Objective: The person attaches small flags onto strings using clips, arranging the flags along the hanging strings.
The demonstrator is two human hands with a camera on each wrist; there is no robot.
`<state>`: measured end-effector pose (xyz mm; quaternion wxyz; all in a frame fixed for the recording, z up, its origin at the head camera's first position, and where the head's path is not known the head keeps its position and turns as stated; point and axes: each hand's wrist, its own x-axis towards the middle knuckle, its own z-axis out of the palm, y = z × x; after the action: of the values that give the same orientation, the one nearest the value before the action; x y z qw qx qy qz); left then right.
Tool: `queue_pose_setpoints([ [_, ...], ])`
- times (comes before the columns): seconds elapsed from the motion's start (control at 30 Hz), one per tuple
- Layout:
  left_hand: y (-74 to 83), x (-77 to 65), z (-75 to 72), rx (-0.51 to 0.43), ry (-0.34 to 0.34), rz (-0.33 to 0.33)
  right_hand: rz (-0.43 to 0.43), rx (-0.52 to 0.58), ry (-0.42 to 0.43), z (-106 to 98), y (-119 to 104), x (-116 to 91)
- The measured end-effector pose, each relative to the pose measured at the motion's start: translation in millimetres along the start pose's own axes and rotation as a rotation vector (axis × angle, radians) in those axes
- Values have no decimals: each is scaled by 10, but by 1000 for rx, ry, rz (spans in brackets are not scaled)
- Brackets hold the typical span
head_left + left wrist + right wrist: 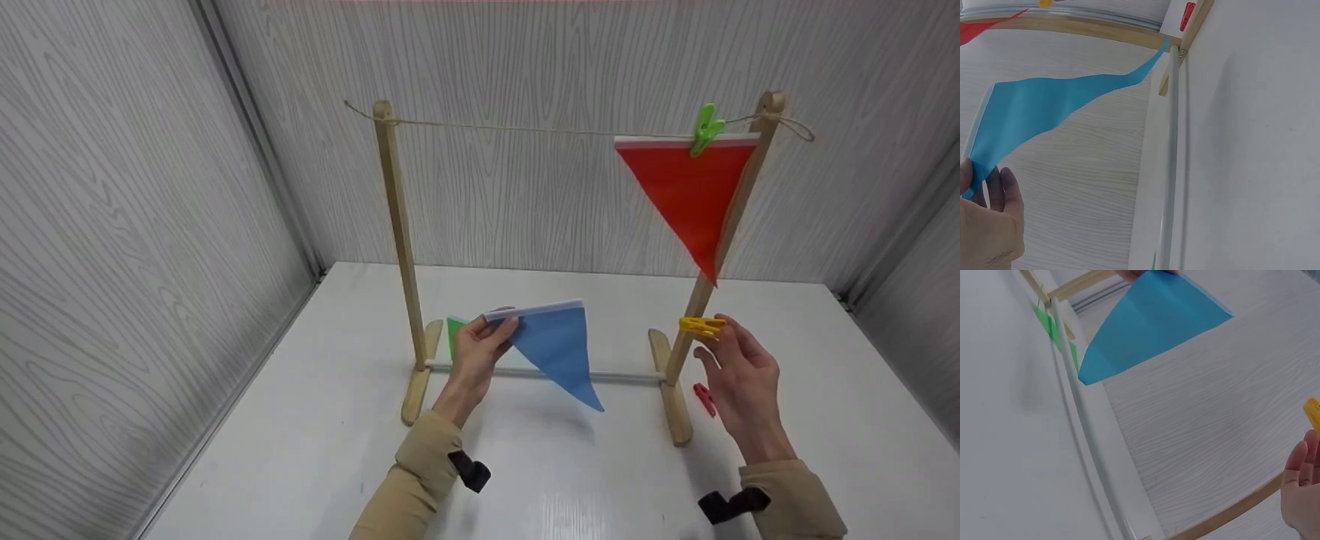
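My left hand (478,349) pinches a blue triangular flag (559,345) by one corner of its white top edge, in front of a wooden stand. The flag's tip hangs down to the right. In my right hand (742,375), thumb and fingers pinch a yellow clothespin (702,327) beside the stand's right post. A string (510,128) runs between the two posts. From its right part hangs a red triangular flag (688,187), held by a green clothespin (706,131). In the right wrist view the yellow clothespin (1313,413) is partly cut off.
The stand's left post (400,232) and right post (739,217) rise from wooden feet, joined by a pale low rod (626,377). A green flag (453,331) lies behind the left hand, mostly hidden. A red clothespin (704,400) lies on the white table (285,450).
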<state>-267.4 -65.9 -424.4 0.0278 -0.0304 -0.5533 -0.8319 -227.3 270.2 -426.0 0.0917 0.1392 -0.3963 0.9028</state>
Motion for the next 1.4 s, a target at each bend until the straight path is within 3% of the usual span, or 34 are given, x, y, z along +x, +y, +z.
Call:
queue_pose_setpoints([
  [0.13,114,6,28,-14,-26,45,-94,21,-45,130,-14,52],
  [0.27,236,20,74,-36,-27,70,-179,83,-149,266,-49,115],
  [0.67,607,82,192,-9,7,97,-321,-13,-176,784,-252,322],
  [0.83,720,110,245,-22,-6,119,-361,-43,-243,983,-326,452],
  [1.07,849,130,309,-21,8,163,-399,-169,-262,1233,-457,604],
  [1.4,1040,164,446,-12,22,207,-409,-214,-290,1571,-579,803],
])
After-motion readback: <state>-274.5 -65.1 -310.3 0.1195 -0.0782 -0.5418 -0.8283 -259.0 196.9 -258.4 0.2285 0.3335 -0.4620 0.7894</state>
